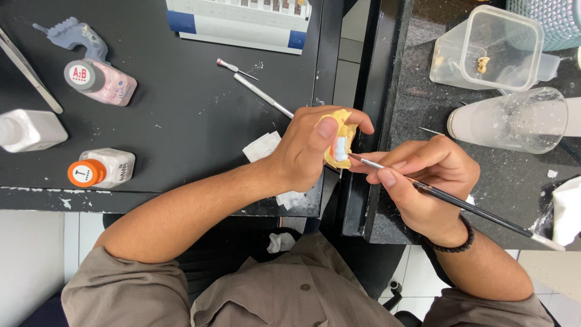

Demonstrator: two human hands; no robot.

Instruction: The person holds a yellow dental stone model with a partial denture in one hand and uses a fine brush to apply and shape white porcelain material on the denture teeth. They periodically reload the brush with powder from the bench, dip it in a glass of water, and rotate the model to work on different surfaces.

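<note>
Model (341, 140), a yellow dental cast at the centre of the frame, sits pinched in the left hand (305, 148); a white-blue tooth on it already looks partly built up, though how much remains I cannot tell; the brush (460, 204) tip touches that tooth, so coating seems under way; the right hand (423, 178), right of centre, grips the brush like a pen, fingers closed narrow around the handle, wrist resting over the dark counter (417, 91); the left thumb lies across the model's top; two capped bottles (100, 169) stand at the left edge, a clear cup (514, 121) at upper right.
</note>
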